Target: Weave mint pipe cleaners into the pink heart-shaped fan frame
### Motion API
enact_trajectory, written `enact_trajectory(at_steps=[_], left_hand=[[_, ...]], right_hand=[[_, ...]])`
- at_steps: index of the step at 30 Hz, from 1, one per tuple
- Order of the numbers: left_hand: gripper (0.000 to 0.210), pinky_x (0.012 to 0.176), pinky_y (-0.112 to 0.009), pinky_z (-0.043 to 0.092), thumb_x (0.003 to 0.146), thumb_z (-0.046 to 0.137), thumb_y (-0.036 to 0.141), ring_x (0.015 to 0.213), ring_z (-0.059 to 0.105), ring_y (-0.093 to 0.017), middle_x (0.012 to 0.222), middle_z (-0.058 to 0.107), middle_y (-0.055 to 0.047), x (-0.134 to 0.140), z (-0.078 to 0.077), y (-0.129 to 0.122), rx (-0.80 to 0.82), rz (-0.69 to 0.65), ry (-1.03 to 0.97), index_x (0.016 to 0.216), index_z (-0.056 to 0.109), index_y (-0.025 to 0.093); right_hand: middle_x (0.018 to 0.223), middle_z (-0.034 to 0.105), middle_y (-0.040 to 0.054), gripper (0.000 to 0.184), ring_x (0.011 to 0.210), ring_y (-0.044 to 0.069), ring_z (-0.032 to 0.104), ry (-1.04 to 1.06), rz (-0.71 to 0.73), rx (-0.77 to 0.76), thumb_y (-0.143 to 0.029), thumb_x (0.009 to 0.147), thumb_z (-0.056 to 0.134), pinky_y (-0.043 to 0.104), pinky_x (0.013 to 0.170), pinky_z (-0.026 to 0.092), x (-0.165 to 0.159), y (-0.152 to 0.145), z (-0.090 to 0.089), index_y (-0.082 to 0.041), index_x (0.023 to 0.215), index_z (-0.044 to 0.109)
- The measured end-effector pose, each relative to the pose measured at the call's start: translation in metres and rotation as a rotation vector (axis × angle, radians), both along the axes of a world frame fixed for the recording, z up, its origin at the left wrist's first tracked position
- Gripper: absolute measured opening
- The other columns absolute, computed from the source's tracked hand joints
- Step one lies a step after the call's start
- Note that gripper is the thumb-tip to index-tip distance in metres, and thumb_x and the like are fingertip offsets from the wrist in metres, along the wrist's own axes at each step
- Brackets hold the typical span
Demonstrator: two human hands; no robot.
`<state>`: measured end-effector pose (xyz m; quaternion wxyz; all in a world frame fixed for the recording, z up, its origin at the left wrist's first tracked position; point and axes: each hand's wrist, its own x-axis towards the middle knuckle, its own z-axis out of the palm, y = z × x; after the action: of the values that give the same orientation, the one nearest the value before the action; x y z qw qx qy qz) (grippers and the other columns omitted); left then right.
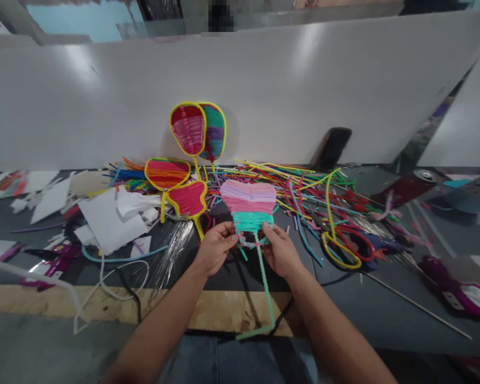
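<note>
Left hand (217,248) and right hand (280,249) pinch the lower sides of a lavender, pink and turquoise pipe-cleaner paddle (248,198) above the dark counter (344,306); mostly filled, its bottom remains open.

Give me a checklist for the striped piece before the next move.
1. Left hand on the striped piece: ok, fingers at its lower left edge.
2. Right hand on it: ok, thumb over the teal band.
3. Teal band filled down to the lower rim: not ok, a gap shows.
4. Green stem straight: not ok, bent near its end.
5. Stem firmly fastened: cannot tell.
</note>
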<state>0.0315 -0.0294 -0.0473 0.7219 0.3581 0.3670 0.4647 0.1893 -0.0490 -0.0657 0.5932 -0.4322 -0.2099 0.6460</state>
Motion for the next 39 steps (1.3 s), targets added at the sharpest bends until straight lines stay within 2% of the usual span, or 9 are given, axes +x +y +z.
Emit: enact_trajectory(at_steps=[3, 7, 12, 15, 17, 22, 26, 32, 39], left_hand=[[0.032, 0.075, -0.022, 0.047, 0.062, 0.079, 0.021, 0.077, 0.061, -0.012, 0.083, 0.067, -0.004, 0.000, 0.000, -0.002, 0.088, -0.058, -0.008, 0.090, 0.068, 0.014], [0.025, 0.080, -0.026, 0.046, 0.065, 0.077, 0.023, 0.081, 0.061, -0.015, 0.085, 0.068, -0.005, -0.001, 0.000, -0.002, 0.151, -0.047, 0.021, 0.087, 0.068, 0.015], [0.020, 0.071, -0.021, 0.046, 0.065, 0.076, 0.025, 0.071, 0.059, -0.010, 0.077, 0.067, 0.000, -0.001, -0.006, 0.001, 0.166, 0.111, 0.134, 0.082, 0.068, 0.017], [0.017, 0.061, -0.019, 0.045, 0.065, 0.075, 0.027, 0.059, 0.055, -0.008, 0.069, 0.066, 0.002, -0.001, -0.010, 0.003, 0.191, 0.204, 0.276, 0.078, 0.069, 0.017], [0.019, 0.059, -0.021, 0.046, 0.065, 0.075, 0.029, 0.056, 0.056, -0.009, 0.067, 0.066, 0.001, -0.001, -0.011, 0.002, 0.177, 0.205, 0.307, 0.078, 0.069, 0.016], [0.027, 0.066, -0.028, 0.053, 0.064, 0.075, 0.038, 0.060, 0.063, -0.014, 0.066, 0.068, -0.002, 0.003, -0.009, 0.000, 0.082, 0.168, 0.202, 0.079, 0.069, 0.015], [0.029, 0.065, -0.024, 0.052, 0.060, 0.079, 0.030, 0.062, 0.062, -0.011, 0.073, 0.070, -0.002, 0.004, -0.005, -0.001, 0.057, 0.127, 0.180, 0.083, 0.068, 0.015], [0.038, 0.065, -0.022, 0.049, 0.057, 0.082, 0.022, 0.065, 0.062, -0.011, 0.076, 0.069, -0.001, 0.004, -0.002, 0.000, -0.047, 0.124, 0.060, 0.088, 0.062, 0.015], [0.029, 0.076, -0.028, 0.048, 0.065, 0.076, 0.020, 0.072, 0.060, -0.012, 0.072, 0.060, 0.001, 0.001, 0.000, -0.001, -0.127, -0.097, -0.173, 0.088, 0.059, 0.017]], right_hand=[[0.062, 0.059, -0.0046, 0.030, 0.047, 0.007, 0.049, 0.066, 0.008, -0.017, -0.042, 0.066, 0.075, 0.016, 0.038, 0.035, -0.003, -0.002, -0.001, -0.019, 0.074, 0.057], [0.062, 0.061, -0.0042, 0.029, 0.049, 0.006, 0.052, 0.130, 0.066, -0.047, -0.040, 0.066, 0.076, 0.014, 0.037, 0.036, -0.006, -0.004, 0.001, -0.019, 0.075, 0.058], [0.066, 0.063, -0.0042, 0.030, 0.053, 0.007, 0.054, 0.127, -0.014, 0.015, -0.041, 0.065, 0.076, 0.014, 0.042, 0.042, -0.011, -0.005, 0.001, -0.021, 0.078, 0.058], [0.070, 0.062, -0.0045, 0.030, 0.059, 0.008, 0.056, 0.034, -0.105, 0.104, -0.043, 0.066, 0.074, 0.016, 0.046, 0.046, -0.011, -0.005, -0.002, -0.023, 0.081, 0.058], [0.072, 0.061, -0.0042, 0.029, 0.064, 0.010, 0.057, -0.058, -0.137, 0.156, -0.044, 0.069, 0.072, 0.017, 0.048, 0.047, -0.012, -0.005, -0.004, -0.023, 0.083, 0.058], [0.072, 0.059, -0.0021, 0.028, 0.064, 0.012, 0.055, -0.310, -0.172, 0.229, -0.047, 0.077, 0.063, 0.024, 0.053, 0.051, -0.012, -0.009, -0.002, -0.021, 0.085, 0.056], [0.068, 0.057, -0.0019, 0.026, 0.059, 0.012, 0.053, -0.452, -0.171, 0.281, -0.046, 0.079, 0.059, 0.026, 0.054, 0.050, -0.012, -0.011, 0.000, -0.020, 0.081, 0.055], [0.066, 0.055, -0.0020, 0.024, 0.057, 0.012, 0.052, -0.533, -0.155, 0.329, -0.044, 0.081, 0.057, 0.026, 0.053, 0.050, -0.014, -0.012, 0.000, -0.020, 0.079, 0.054], [0.066, 0.056, -0.0017, 0.024, 0.058, 0.012, 0.051, -0.588, -0.173, 0.313, -0.043, 0.082, 0.056, 0.026, 0.053, 0.047, -0.011, -0.011, -0.003, -0.020, 0.077, 0.054]])
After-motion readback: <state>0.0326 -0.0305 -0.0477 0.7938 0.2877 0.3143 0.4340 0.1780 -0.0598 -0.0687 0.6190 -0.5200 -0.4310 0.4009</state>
